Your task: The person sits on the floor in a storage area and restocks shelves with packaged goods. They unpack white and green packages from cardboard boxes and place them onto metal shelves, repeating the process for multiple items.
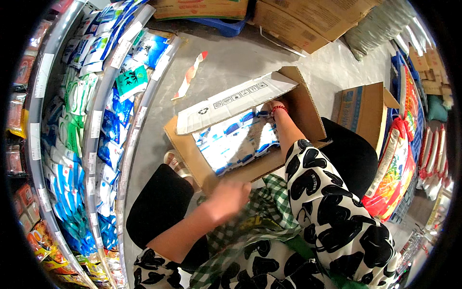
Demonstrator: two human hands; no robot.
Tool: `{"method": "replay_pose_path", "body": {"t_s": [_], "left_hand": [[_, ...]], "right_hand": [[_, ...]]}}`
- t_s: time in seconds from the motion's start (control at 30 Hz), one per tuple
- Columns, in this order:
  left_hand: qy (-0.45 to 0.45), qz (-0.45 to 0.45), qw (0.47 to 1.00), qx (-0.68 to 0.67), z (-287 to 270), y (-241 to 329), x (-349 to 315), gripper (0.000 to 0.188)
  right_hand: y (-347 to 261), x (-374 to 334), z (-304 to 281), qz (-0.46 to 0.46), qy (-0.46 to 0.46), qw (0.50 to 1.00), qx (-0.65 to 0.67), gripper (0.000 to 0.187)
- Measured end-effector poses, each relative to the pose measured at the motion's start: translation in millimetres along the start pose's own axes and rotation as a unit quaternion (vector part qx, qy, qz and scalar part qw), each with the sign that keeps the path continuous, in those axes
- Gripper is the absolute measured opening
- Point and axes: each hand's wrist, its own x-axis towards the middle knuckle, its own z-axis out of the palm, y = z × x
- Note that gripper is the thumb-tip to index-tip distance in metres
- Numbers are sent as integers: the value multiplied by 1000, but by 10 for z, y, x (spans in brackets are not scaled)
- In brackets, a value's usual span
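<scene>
On the floor between my knees stands an open cardboard box (195,161), one white-faced flap (231,103) raised across its far side. Inside lie several white-and-blue plastic packets (236,139), packed close together. My right hand (273,107), with a red bead bracelet (279,109) at the wrist, reaches into the box's far right part beside the packets. Its fingers are mostly hidden there, so I cannot see whether it grips one. Just outside the box's near edge, above a green checked apron (274,192), my left hand (228,198) is smeared by motion.
Curved shelves (91,144) of blue, white and green packets line my left. A red-and-white tape strip (190,74) lies on the floor. Large cartons (313,21) stand at the back; a smaller carton (358,108) and red printed bags (394,168) are on my right.
</scene>
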Motion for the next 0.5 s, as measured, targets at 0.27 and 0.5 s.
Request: {"method": "replay_pose_path", "body": {"t_s": [0.27, 0.5], "left_hand": [[46, 15, 999, 24, -63, -6, -29, 34], [118, -30, 990, -68, -257, -52, -41, 31]], "right_hand": [[30, -52, -30, 58, -10, 996, 69, 64], [-237, -1463, -65, 211, 177, 907, 319, 47]]}}
